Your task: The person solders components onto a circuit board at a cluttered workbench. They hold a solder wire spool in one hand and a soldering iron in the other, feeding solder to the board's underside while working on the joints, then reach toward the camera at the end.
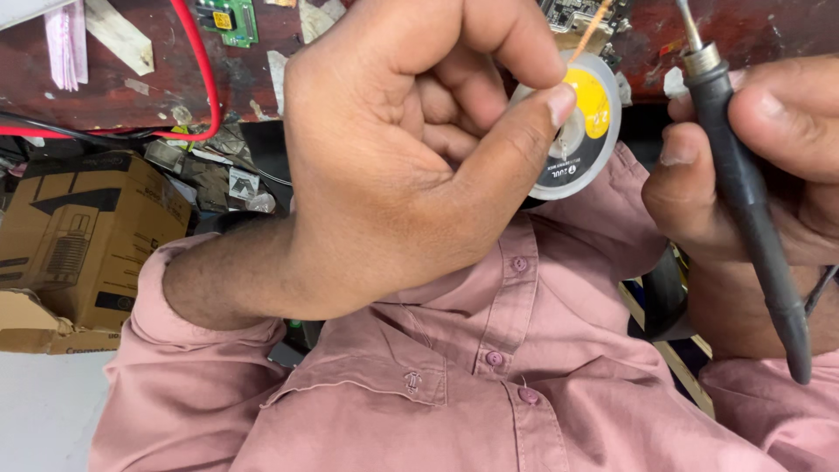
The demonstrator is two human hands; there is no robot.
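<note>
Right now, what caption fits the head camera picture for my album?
Left hand pinches a copper braid from a round spool while right hand grips a soldering iron.

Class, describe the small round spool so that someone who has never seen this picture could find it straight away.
Start at the left hand, the big fist in the middle of the view. Just past its thumb tip, partly hidden by the fingers, lies the round spool. It is the only disc here: clear rim, yellow and black label, with a thin copper-coloured braid rising from it.
</note>
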